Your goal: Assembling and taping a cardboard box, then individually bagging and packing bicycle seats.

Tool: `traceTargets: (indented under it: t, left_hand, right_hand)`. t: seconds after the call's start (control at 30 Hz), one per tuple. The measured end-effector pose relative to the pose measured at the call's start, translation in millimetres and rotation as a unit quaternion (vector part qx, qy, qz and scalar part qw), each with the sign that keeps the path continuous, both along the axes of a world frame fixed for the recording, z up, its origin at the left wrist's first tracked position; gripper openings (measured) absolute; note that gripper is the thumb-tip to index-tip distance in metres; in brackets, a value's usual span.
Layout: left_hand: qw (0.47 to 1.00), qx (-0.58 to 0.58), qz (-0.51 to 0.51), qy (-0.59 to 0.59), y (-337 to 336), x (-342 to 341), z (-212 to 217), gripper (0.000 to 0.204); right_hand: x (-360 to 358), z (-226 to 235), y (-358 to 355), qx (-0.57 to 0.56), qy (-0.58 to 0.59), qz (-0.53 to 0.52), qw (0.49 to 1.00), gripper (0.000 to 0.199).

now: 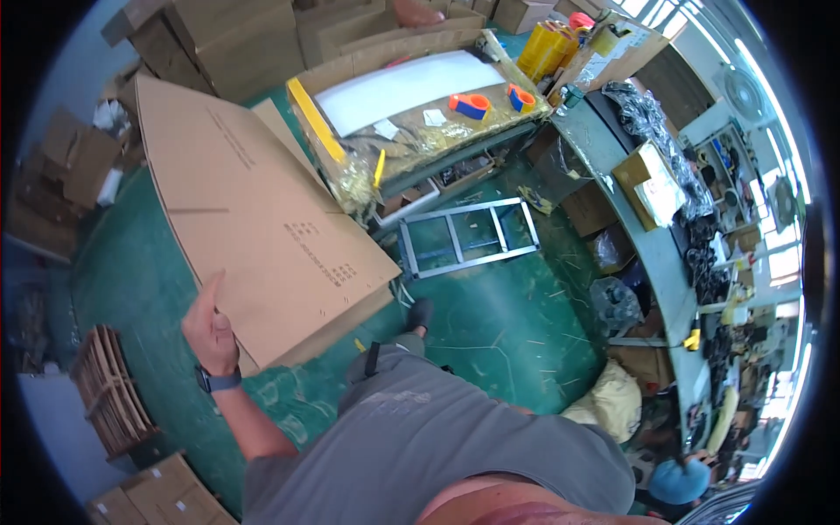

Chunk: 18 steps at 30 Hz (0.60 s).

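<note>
My left hand grips the near edge of a big flattened cardboard sheet, thumb pressed up along the top face and the other fingers tucked underneath, so the hand is closed narrow around the board. A dark watch sits on that wrist. The sheet tilts up and away from me, stretching from my hand toward the stack of folded brown boxes at the far side. A second layer of cardboard shows under its lower right edge, just beside my hand.

My right hand is out of view; it seems to be hidden under the sheet or behind my body, and I cannot tell what it is doing.

Beyond the sheet stands the tabletop, with a white panel on it and two orange-and-blue tape dispensers lying near its right end. Rolls of yellow tape are stacked just past them. On the green floor below lies a grey metal frame, well apart from my hand. My foot in a dark shoe is near the frame's lower corner.
</note>
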<state>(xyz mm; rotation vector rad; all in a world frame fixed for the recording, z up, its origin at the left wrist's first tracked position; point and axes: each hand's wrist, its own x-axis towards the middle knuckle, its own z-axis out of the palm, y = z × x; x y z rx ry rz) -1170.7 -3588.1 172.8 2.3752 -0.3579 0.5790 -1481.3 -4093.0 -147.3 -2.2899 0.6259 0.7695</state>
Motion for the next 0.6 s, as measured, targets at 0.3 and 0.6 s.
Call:
traceTargets:
  t: [0.3,0.6]
  left_hand:
    - [0.911,-0.017,-0.220,-0.347,-180,206,25,0.099]
    - [0.898,-0.117,-0.213,-0.366,-435,277,63,0.012]
  right_hand:
    - [-226,-70,-210,0.088,-0.069,-0.611,0.784,0.019]
    - [15,-45,-283,0.171,-0.147,-0.574,0.787,0.045]
